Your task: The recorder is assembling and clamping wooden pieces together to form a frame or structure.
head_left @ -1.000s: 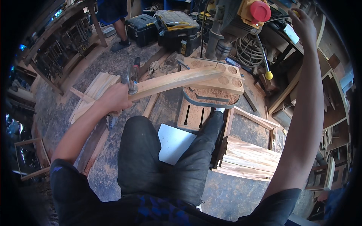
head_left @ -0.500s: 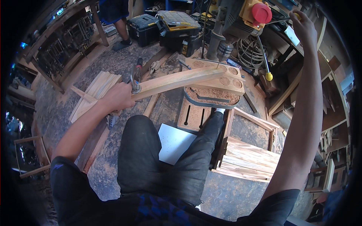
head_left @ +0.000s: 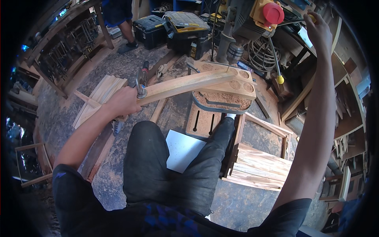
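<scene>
My left hand (head_left: 124,102) is closed around the near end of a long pale wooden board (head_left: 181,87). Next to those fingers a metal clamp (head_left: 141,89) stands on the board. The board's far end lies on a thick wooden block (head_left: 246,93) with round recesses, over the drill press table (head_left: 223,103) covered in shavings. A thin drill bit (head_left: 228,68) meets the board's far end, below the drill chuck (head_left: 235,52). Raised at the upper right, my right hand (head_left: 319,29) is closed on the yellow knob (head_left: 312,18) of a drill press feed lever.
Another feed lever hangs down with a yellow knob (head_left: 280,79). A red stop button (head_left: 273,14) sits on the machine head. Stacked wooden strips (head_left: 262,166) lie at right, more boards (head_left: 100,94) at left. Toolboxes (head_left: 150,31) and another person's leg (head_left: 127,31) are behind.
The hanging feed lever has swung very slightly to the left, and my right forearm has shifted a little inward. The board and my left hand look almost unmoved.
</scene>
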Tool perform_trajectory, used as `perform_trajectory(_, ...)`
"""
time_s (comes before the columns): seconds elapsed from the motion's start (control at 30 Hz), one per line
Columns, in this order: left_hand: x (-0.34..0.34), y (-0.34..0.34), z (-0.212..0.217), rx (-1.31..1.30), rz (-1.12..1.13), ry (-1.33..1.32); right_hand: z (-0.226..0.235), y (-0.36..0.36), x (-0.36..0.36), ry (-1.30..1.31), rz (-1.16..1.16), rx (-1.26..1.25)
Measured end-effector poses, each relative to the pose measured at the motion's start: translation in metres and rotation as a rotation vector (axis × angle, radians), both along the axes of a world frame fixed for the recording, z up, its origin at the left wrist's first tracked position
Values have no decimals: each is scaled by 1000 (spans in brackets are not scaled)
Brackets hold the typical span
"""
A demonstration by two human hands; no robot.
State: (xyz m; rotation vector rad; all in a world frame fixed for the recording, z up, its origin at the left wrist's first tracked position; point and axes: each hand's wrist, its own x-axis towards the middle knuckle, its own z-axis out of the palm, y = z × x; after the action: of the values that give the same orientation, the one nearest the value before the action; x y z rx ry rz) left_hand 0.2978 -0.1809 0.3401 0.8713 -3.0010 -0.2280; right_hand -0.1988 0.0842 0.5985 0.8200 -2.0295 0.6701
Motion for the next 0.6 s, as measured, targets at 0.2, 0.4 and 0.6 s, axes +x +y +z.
perform_trajectory(0.2,-2,1,1,-11,-16,2,1,4,-33,110,-31,13)
perform_trajectory(0.4,1,-10,-9,17,10,-38,-1,1,-30,101,-40,3)
perform_trajectory(0.6,-1,-9,-8,18,13,-37,-4,3,-27,118,-9,-21)
